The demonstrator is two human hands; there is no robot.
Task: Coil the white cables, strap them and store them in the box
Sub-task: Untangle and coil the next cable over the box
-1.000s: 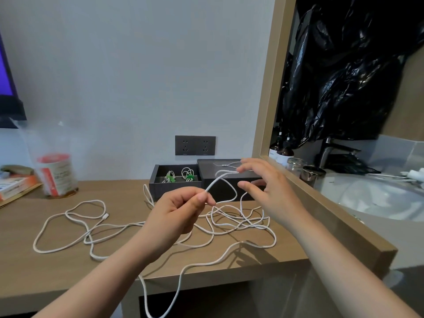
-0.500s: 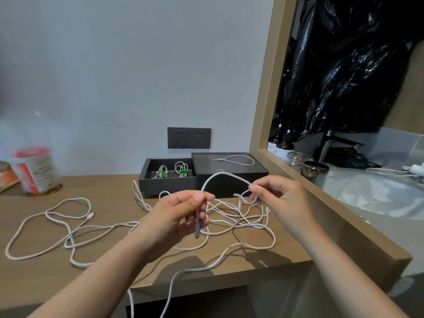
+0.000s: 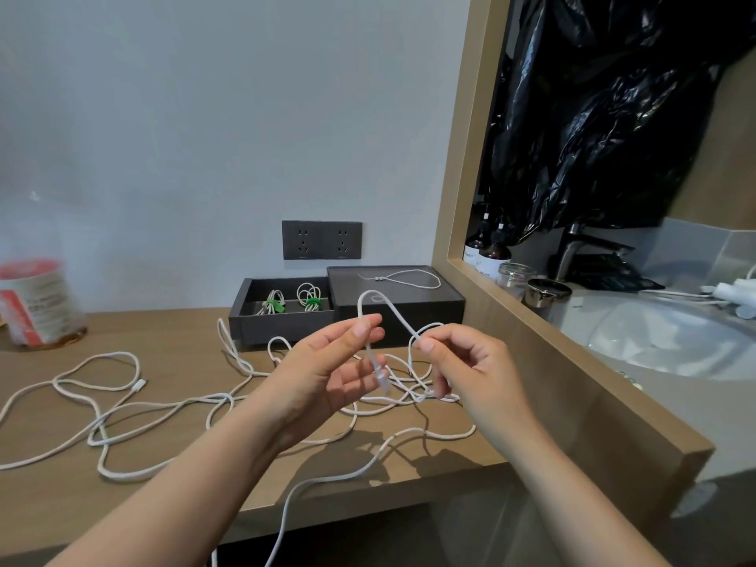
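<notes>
The left hand (image 3: 327, 374) pinches the cable (image 3: 360, 311) between thumb and forefinger just above its plug (image 3: 382, 378), which dangles in front of the palm. The other fingers are relaxed. The right hand (image 3: 470, 362) pinches the same cable a little further along, so a short arch stands between the hands, above the counter (image 3: 61, 505). This looks like the first turn of a coil, with the plug end kept short so it cannot swing.

The rest of the cable lies in tangled loops across the counter. One run drops over the front edge and may snag when drawn in. The box (image 3: 282, 327) stands at the back edge against the wall, holding two strapped coils (image 3: 313, 298). Its lid (image 3: 401, 306) touches it on the right. A wooden frame (image 3: 572, 382) hems in the right side, while the left side offers more room.
</notes>
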